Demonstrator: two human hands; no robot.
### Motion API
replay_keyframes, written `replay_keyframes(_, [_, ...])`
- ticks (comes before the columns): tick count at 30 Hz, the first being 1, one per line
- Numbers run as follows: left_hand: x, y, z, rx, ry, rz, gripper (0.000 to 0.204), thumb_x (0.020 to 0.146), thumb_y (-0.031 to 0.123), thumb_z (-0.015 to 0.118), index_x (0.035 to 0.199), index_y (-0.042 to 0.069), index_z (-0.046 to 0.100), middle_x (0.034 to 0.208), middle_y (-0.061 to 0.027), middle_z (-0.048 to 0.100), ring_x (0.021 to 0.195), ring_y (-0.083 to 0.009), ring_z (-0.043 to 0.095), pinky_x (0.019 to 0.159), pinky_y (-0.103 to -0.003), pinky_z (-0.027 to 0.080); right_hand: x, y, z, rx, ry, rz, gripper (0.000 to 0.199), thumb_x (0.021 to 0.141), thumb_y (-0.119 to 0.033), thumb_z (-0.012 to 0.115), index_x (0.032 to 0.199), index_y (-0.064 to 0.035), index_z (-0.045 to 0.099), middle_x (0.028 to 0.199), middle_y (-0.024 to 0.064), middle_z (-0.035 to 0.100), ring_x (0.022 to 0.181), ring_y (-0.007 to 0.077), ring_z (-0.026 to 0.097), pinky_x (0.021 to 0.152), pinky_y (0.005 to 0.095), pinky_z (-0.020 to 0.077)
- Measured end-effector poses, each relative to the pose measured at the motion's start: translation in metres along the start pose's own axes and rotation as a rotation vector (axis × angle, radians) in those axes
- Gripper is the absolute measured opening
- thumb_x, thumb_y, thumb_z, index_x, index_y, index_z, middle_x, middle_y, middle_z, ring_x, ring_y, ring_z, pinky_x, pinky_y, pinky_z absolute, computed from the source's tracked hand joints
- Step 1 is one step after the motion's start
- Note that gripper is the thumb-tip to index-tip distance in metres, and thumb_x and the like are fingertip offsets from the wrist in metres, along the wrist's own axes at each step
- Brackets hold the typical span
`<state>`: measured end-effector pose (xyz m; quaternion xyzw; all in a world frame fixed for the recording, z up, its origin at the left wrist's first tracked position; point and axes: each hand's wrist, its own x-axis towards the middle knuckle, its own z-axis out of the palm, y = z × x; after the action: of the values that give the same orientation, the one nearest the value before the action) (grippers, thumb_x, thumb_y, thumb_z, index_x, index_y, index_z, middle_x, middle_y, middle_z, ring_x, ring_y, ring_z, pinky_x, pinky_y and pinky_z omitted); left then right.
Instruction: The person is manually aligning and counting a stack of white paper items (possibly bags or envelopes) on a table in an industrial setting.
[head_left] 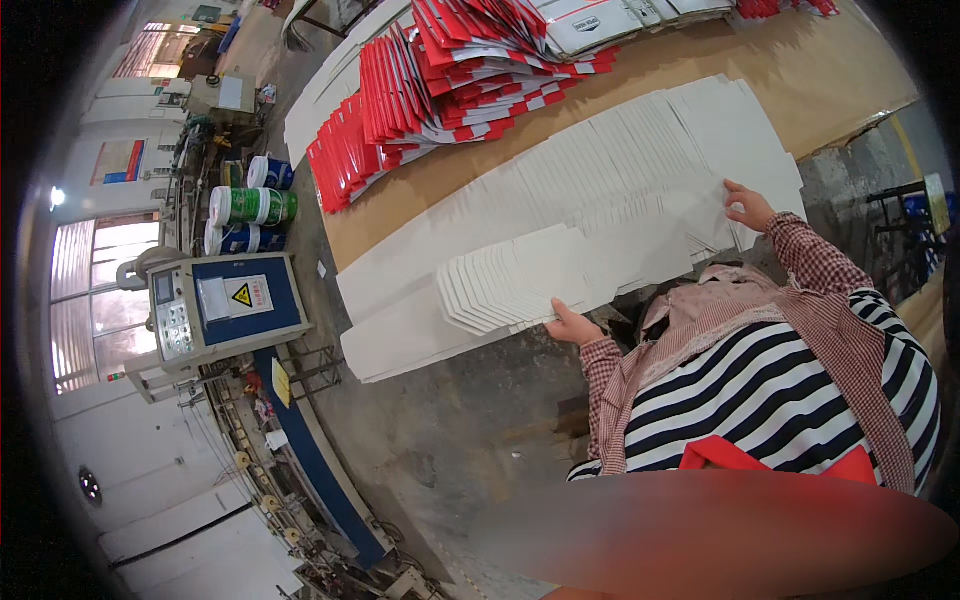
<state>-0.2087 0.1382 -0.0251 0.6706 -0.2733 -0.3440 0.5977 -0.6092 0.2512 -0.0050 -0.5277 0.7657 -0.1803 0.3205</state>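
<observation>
Fanned white cardboard sheets point(520, 270) lie overlapping in a long row on the table before me, their cut ends stepped like stairs. At the near edge of this row, my left hand point(574, 326) is closed on the sheets, thumb on top and the other fingers partly hidden. Farther right, my right hand point(750, 207) grips the sheets' edge with curled fingers, thumb and forefinger showing. A second fanned row of white cardboard sheets point(640, 140) spreads just beyond, toward the back right.
Piles of red and white folded cartons point(430, 100) stand on brown board point(700, 75) along the far side. Flat printed white cartons point(590, 22) lie beside them. To the left are a machine control panel point(235, 300), stacked buckets point(252, 206) and a long blue conveyor point(320, 460).
</observation>
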Motion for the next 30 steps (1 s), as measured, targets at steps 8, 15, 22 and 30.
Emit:
replay_keyframes(8, [-0.005, 0.012, -0.003, -0.180, -0.046, -0.366, 0.039, 0.081, 0.020, 0.061, 0.101, -0.009, 0.044, 0.101, -0.0155, 0.052, 0.080, -0.0208, 0.050, 0.069, -0.034, 0.042, -0.008, 0.005, -0.005, 0.002, -0.007, 0.016, 0.016, 0.073, -0.015, 0.064, 0.083, -0.0039, 0.059, 0.134, 0.0182, 0.034, 0.118, 0.0307, 0.041, 0.097, 0.0341, 0.0342])
replay_keyframes(15, [0.003, 0.006, 0.000, -0.239, 0.089, -0.437, 0.041, 0.081, 0.017, 0.059, 0.110, -0.007, 0.043, 0.104, -0.0173, 0.052, 0.087, -0.0255, 0.052, 0.075, -0.036, 0.044, 0.006, -0.009, -0.007, -0.035, -0.038, 0.011, 0.018, 0.073, -0.017, 0.064, 0.085, -0.0039, 0.060, 0.132, 0.0178, 0.037, 0.118, 0.0295, 0.041, 0.096, 0.0346, 0.0351])
replay_keyframes(22, [0.002, -0.002, 0.012, -0.350, 0.068, -0.437, 0.039, 0.086, 0.020, 0.054, 0.117, -0.002, 0.042, 0.112, -0.0120, 0.051, 0.095, -0.0254, 0.052, 0.082, -0.037, 0.045, 0.011, 0.041, 0.005, -0.020, 0.024, -0.175, 0.021, 0.076, -0.014, 0.063, 0.093, -0.0042, 0.060, 0.129, 0.0181, 0.041, 0.122, 0.0294, 0.037, 0.097, 0.0366, 0.0339])
replay_keyframes(30, [0.031, -0.007, -0.023, -0.195, 0.125, -0.807, 0.038, 0.087, 0.036, 0.051, 0.073, 0.002, 0.040, 0.067, -0.0036, 0.039, 0.059, -0.0156, 0.040, 0.055, -0.035, 0.035, 0.026, 0.026, 0.014, -0.117, -0.052, -0.102, 0.013, 0.078, -0.015, 0.062, 0.087, -0.0052, 0.061, 0.129, 0.0181, 0.041, 0.119, 0.0299, 0.041, 0.095, 0.0351, 0.0347])
